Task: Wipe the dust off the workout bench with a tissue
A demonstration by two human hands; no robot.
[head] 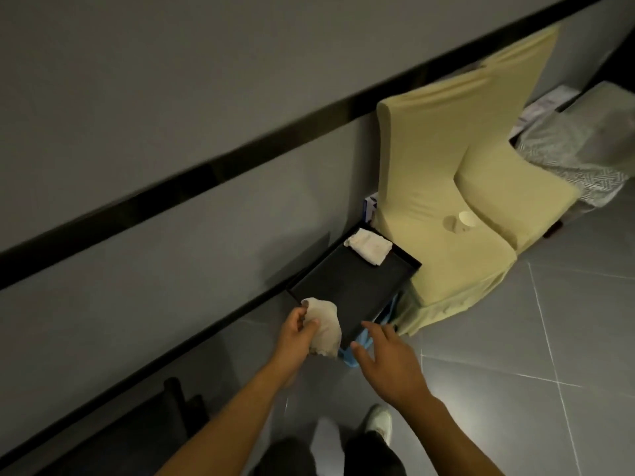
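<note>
left hand (297, 333) grips crumpled tissue (324, 329) – held over near end of black tray (350, 286) | right hand (388, 359) fingers spread, holding nothing, just beside tray's near corner | 1 folded tissue (369, 247) at tray's far end | 2 yellow-covered chairs (446, 187) beyond – cup (465, 221) on nearer seat

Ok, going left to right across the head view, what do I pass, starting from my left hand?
First the left hand → the tissue it grips → right hand → paper cup → patterned bundle.
</note>
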